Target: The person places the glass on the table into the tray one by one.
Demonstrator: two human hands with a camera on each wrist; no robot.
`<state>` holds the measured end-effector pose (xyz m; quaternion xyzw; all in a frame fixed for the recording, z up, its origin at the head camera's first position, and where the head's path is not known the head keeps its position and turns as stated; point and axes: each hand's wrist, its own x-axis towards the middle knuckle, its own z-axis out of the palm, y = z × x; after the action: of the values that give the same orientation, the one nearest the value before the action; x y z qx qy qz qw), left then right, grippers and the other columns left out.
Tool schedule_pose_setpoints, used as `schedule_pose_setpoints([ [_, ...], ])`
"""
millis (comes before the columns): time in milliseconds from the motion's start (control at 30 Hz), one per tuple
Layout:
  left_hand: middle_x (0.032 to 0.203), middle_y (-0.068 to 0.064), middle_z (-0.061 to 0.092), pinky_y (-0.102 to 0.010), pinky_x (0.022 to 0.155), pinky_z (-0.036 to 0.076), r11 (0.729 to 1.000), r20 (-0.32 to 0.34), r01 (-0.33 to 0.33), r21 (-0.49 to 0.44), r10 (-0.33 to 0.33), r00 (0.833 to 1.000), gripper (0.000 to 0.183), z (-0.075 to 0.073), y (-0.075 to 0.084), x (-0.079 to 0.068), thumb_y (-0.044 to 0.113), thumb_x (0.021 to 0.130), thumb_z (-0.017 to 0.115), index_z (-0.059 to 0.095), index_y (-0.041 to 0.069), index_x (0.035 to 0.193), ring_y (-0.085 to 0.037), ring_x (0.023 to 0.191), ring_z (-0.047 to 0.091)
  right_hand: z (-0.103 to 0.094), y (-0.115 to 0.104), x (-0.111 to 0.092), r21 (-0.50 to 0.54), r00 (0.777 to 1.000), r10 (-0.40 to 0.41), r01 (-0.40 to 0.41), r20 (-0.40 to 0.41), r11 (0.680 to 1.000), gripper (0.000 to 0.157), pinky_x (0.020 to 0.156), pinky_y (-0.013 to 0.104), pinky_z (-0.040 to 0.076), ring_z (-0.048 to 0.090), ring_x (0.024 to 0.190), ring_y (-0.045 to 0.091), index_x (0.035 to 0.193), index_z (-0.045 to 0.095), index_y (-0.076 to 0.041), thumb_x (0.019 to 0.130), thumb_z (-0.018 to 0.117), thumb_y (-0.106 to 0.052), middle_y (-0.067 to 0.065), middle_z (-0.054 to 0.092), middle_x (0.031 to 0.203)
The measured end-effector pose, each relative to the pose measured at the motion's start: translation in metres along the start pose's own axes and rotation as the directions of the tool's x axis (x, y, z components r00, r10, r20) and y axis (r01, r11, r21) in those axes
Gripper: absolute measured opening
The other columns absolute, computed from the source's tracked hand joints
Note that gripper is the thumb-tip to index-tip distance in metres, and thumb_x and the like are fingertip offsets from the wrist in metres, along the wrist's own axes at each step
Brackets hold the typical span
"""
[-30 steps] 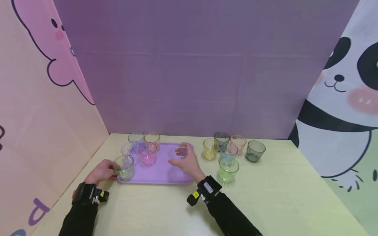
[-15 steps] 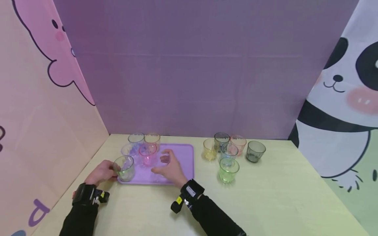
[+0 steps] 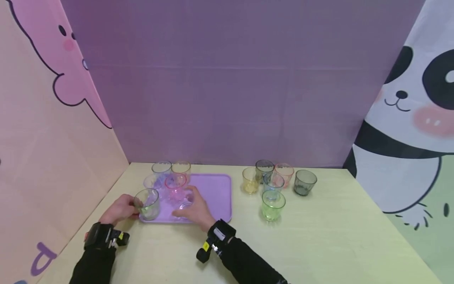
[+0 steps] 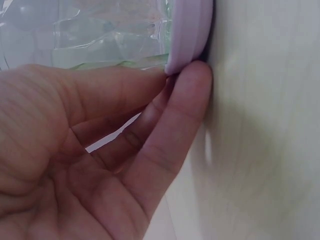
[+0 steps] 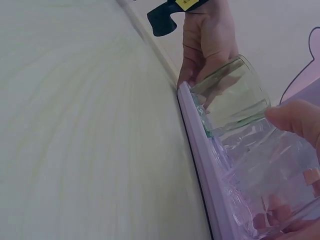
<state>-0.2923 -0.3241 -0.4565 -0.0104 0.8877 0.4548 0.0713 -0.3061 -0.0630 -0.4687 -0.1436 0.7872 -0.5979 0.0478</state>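
My left hand (image 3: 118, 209) pinches the near-left corner of the purple tray (image 3: 218, 199); in the left wrist view, thumb and a finger meet at its rim. Right beside those fingers stands a pale green glass (image 3: 147, 207) on the tray. My right hand (image 3: 198, 211) holds a clear glass (image 5: 260, 160) between thumb and fingers, low over the tray's front part; whether it touches the surface cannot be told. Just behind it is a pink glass (image 3: 176, 188). In the right wrist view, the clear glass sits close by the green one.
Behind on the tray stand a bluish glass (image 3: 161, 171), an amber-rimmed glass (image 3: 181, 169) and a pale purple glass (image 3: 151, 181). Right of the tray is a group of several glasses, including a yellow one (image 3: 250, 183), a green one (image 3: 273, 209) and a grey one (image 3: 304, 184).
My right hand has moved left across the tray with the clear glass, coming up beside the pink and green glasses. The left hand keeps its place at the tray corner.
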Motion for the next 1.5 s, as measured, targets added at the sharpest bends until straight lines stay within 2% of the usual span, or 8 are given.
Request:
schedule_pose_setpoints([
  [333, 0.088, -0.016, 0.061, -0.033, 0.063, 0.054, 1.000, -0.006, 0.005, -0.007, -0.005, 1.000, 0.020, 0.000, 0.000, -0.001, -0.009, 0.076, 0.053, 0.060, -0.014, 0.094, -0.021, 0.072, 0.060, 0.012, -0.005, -0.001, -0.066, 0.997, 0.069, -0.072, -0.042, 0.995, 0.089, 0.089, 0.040, 0.045, 0.051, 0.109, 0.023, 0.128, 0.038, -0.020, 0.053, 0.085, -0.026, 0.008, 0.052, 0.122],
  [600, 0.090, -0.017, 0.061, -0.034, 0.064, 0.054, 1.000, 0.002, -0.008, -0.013, 0.008, 1.000, 0.020, 0.000, 0.002, 0.000, -0.009, 0.076, 0.053, 0.060, -0.014, 0.094, -0.022, 0.072, 0.061, 0.019, -0.006, -0.002, -0.071, 0.999, -0.003, 0.000, -0.040, 0.997, 0.087, 0.087, 0.039, 0.046, 0.052, 0.108, 0.024, 0.130, 0.040, -0.019, 0.056, 0.085, -0.025, 0.010, 0.052, 0.123],
  [700, 0.088, -0.017, 0.061, -0.035, 0.063, 0.054, 1.000, 0.005, -0.023, -0.013, 0.023, 1.000, 0.019, 0.000, 0.003, -0.001, -0.009, 0.076, 0.053, 0.059, -0.015, 0.093, -0.023, 0.072, 0.061, 0.022, -0.008, -0.003, -0.075, 0.999, 0.004, -0.007, -0.048, 0.997, 0.089, 0.087, 0.039, 0.046, 0.052, 0.108, 0.025, 0.131, 0.037, -0.016, 0.056, 0.085, -0.026, 0.012, 0.052, 0.124],
  [933, 0.089, -0.016, 0.061, -0.035, 0.064, 0.054, 1.000, 0.007, -0.002, -0.015, 0.003, 1.000, 0.019, 0.000, 0.002, -0.001, -0.009, 0.077, 0.053, 0.059, -0.014, 0.094, -0.022, 0.072, 0.061, 0.028, -0.010, -0.003, -0.103, 0.994, 0.064, -0.073, -0.084, 0.992, 0.098, 0.090, 0.040, 0.045, 0.051, 0.111, 0.027, 0.132, 0.033, -0.010, 0.053, 0.085, -0.034, 0.016, 0.051, 0.125],
  [1100, 0.089, -0.015, 0.061, -0.035, 0.064, 0.054, 1.000, 0.004, 0.010, -0.018, -0.009, 1.000, 0.019, 0.001, 0.001, 0.001, -0.009, 0.077, 0.052, 0.060, -0.013, 0.094, -0.021, 0.072, 0.060, 0.031, -0.010, -0.001, -0.120, 0.994, 0.049, -0.061, -0.100, 0.991, 0.097, 0.090, 0.040, 0.045, 0.052, 0.109, 0.025, 0.130, 0.036, -0.008, 0.053, 0.085, -0.039, 0.014, 0.052, 0.123],
  [1500, 0.087, -0.014, 0.061, -0.035, 0.064, 0.054, 1.000, 0.010, 0.006, -0.010, -0.006, 1.000, 0.019, -0.001, 0.005, -0.002, -0.009, 0.077, 0.053, 0.059, -0.014, 0.094, -0.022, 0.072, 0.060, 0.039, -0.012, 0.000, -0.071, 0.993, 0.032, -0.040, -0.111, 0.997, 0.094, 0.090, 0.037, 0.044, 0.054, 0.103, 0.024, 0.127, 0.039, -0.005, 0.050, 0.087, -0.032, 0.011, 0.054, 0.117],
])
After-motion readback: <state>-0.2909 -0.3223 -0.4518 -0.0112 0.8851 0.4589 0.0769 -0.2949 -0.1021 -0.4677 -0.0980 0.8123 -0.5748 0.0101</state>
